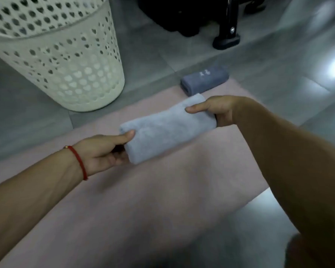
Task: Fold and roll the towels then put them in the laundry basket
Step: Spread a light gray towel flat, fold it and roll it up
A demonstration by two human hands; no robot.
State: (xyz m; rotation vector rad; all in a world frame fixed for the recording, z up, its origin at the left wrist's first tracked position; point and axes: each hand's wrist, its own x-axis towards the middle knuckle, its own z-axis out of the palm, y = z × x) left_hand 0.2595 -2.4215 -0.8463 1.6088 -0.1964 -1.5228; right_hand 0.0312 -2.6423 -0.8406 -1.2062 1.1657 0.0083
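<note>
A single wide-angle view from the person's head looks forward and steeply down at the floor [149,51]. Both forearms reach in from the bottom corners, near the lens. The laundry basket [66,60] fills the upper left, cut by the frame. Edges are blurred and bent by the lens.

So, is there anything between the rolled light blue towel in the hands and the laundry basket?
Nothing visible. Both hands, left and right, grip the light blue towel; only bare pink mat and floor lie toward the laundry basket. The darker rolled towel sits off that path.
</note>
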